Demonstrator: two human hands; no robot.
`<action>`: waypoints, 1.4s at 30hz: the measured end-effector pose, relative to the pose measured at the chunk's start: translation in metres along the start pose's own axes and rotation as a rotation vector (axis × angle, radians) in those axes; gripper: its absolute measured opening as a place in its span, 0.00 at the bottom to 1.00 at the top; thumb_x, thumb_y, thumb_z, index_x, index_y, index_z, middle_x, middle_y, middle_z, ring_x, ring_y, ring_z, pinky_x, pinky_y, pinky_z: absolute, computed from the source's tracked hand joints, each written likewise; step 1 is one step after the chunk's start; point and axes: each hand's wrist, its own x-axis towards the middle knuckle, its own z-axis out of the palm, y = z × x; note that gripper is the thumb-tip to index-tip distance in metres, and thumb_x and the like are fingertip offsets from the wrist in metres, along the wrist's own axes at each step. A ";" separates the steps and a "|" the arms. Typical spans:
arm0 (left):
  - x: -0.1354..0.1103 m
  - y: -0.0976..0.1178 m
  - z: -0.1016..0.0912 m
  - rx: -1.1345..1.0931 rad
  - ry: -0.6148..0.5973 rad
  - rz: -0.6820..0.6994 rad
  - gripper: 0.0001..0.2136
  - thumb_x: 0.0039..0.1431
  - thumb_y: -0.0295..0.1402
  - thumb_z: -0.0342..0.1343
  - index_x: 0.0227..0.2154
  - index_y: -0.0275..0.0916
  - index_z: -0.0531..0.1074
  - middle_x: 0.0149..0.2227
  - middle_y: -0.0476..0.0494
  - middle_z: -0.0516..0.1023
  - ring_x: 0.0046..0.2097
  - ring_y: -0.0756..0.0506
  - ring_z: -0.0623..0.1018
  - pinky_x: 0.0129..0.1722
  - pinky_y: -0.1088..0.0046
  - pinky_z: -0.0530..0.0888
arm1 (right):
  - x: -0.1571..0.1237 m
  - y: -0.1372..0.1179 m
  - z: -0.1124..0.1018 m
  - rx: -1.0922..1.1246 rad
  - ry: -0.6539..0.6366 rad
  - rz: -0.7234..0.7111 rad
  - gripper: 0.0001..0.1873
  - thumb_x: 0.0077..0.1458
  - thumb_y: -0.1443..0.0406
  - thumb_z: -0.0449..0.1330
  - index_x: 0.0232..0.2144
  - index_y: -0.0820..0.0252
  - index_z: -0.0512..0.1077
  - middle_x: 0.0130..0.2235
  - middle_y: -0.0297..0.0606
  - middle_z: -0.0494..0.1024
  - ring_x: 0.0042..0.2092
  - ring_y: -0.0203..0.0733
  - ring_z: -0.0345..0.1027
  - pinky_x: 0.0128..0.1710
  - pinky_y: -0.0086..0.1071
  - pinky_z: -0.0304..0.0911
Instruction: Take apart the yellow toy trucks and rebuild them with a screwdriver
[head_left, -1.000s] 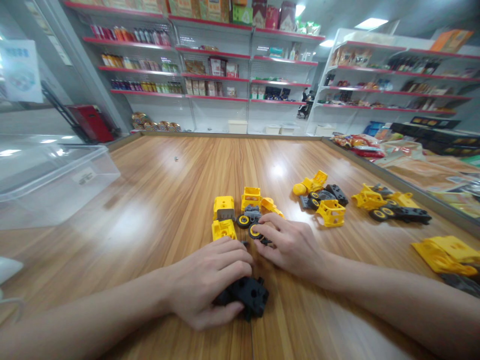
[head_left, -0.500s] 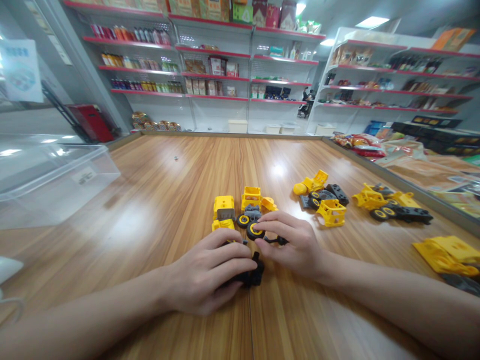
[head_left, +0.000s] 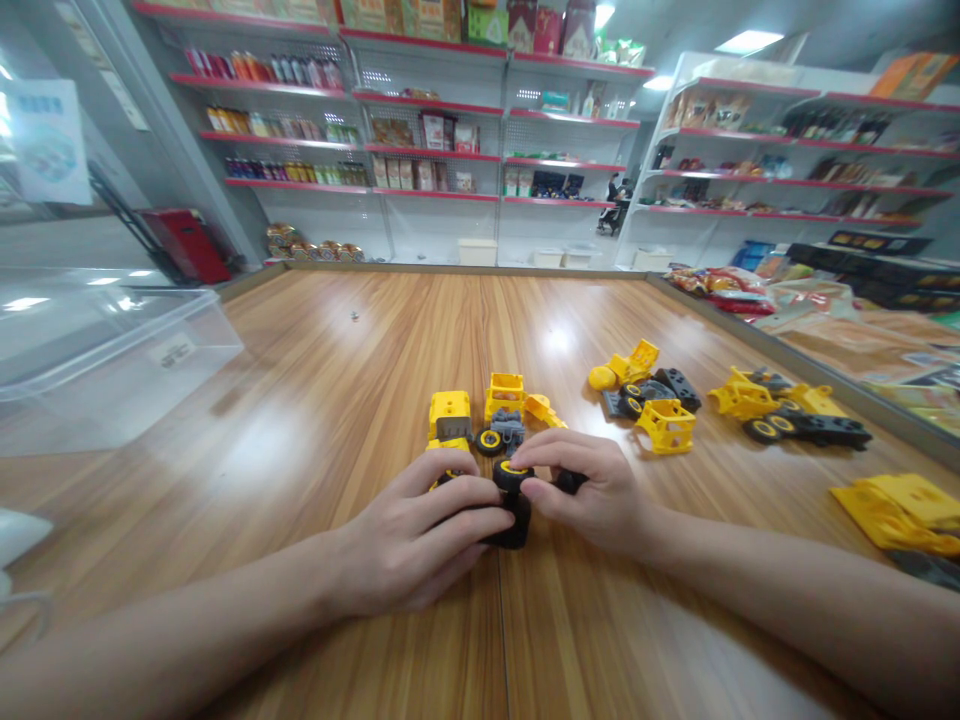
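Observation:
My left hand (head_left: pixel 420 540) is closed round a black toy chassis (head_left: pixel 510 525), most of it hidden under my fingers. My right hand (head_left: pixel 592 490) pinches a black axle with a yellow-hubbed wheel (head_left: pixel 512 472) and holds it against the top of the chassis. Just beyond my hands lie yellow toy truck parts (head_left: pixel 450 412), a yellow cab frame (head_left: pixel 504 393) and a grey piece with a wheel (head_left: pixel 504 432).
Further toy parts lie to the right: a yellow and black pile (head_left: pixel 645 390), a second pile (head_left: pixel 787 412) and a yellow piece (head_left: pixel 896 500) at the table's right edge. A clear plastic box (head_left: pixel 105 360) stands at the left. Shop shelves (head_left: pixel 450 150) line the back.
My left hand has lifted and turned the black chassis toward the middle. My right hand has picked the wheel axle off the table and brought it to the chassis.

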 end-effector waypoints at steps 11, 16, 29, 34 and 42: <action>-0.001 0.001 0.001 -0.015 0.019 -0.046 0.16 0.57 0.23 0.60 0.49 0.38 0.72 0.42 0.38 0.76 0.50 0.39 0.70 0.49 0.57 0.75 | 0.000 0.003 0.000 -0.019 0.006 -0.059 0.10 0.53 0.68 0.65 0.40 0.60 0.77 0.38 0.40 0.81 0.40 0.40 0.76 0.41 0.33 0.73; 0.003 0.004 -0.002 0.006 0.037 -0.013 0.12 0.56 0.22 0.61 0.44 0.37 0.74 0.39 0.40 0.74 0.50 0.40 0.69 0.48 0.63 0.75 | 0.000 0.004 0.000 0.001 -0.041 -0.065 0.11 0.53 0.67 0.65 0.41 0.59 0.76 0.39 0.41 0.81 0.40 0.39 0.76 0.42 0.33 0.73; 0.015 0.012 -0.013 0.222 -0.077 0.251 0.08 0.59 0.26 0.55 0.39 0.37 0.77 0.36 0.42 0.76 0.40 0.43 0.73 0.42 0.63 0.75 | -0.002 0.002 -0.002 0.045 -0.171 -0.169 0.17 0.48 0.68 0.67 0.43 0.64 0.74 0.40 0.45 0.78 0.40 0.40 0.74 0.39 0.31 0.72; 0.010 0.010 -0.013 0.184 -0.046 0.252 0.10 0.55 0.26 0.60 0.41 0.36 0.76 0.41 0.40 0.75 0.43 0.41 0.73 0.42 0.62 0.76 | -0.001 0.001 -0.002 0.061 -0.197 -0.180 0.18 0.49 0.67 0.67 0.44 0.64 0.73 0.41 0.46 0.78 0.41 0.40 0.74 0.41 0.32 0.72; 0.000 0.005 -0.006 -0.098 0.027 -0.059 0.25 0.50 0.30 0.63 0.51 0.29 0.65 0.48 0.30 0.68 0.49 0.39 0.72 0.45 0.62 0.78 | -0.002 0.000 -0.002 0.077 -0.230 -0.216 0.21 0.50 0.67 0.67 0.46 0.63 0.70 0.42 0.45 0.77 0.43 0.40 0.74 0.42 0.32 0.72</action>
